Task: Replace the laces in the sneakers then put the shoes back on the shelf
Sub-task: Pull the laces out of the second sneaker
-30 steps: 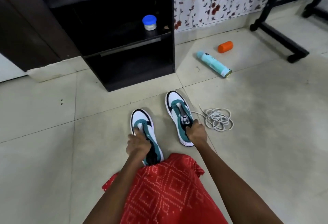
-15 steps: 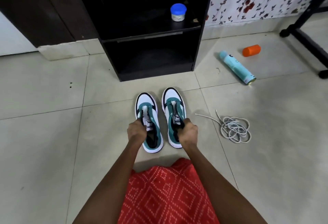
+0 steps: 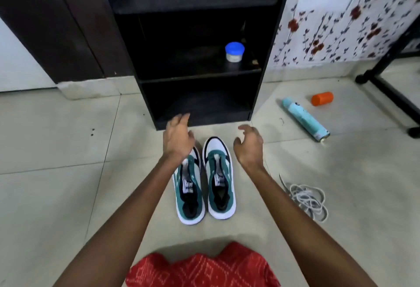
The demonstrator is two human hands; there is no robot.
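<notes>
Below, two sneakers [image 3: 205, 180] stood side by side on the floor [image 3: 68, 173] before one black shelf [image 3: 195, 59]. Left hand [image 3: 177, 140] and right hand [image 3: 250, 145] hovered empty, fingers spread. One lace bundle [image 3: 306, 200] lay right.

Tiled floor [image 3: 68, 195] carries two sneakers [image 3: 204, 182] side by side before the black shelf [image 3: 195, 114]; loose laces [image 3: 306, 200], spray can [image 3: 304, 118], orange cap [image 3: 322, 98] lie toward its right edge.
</notes>
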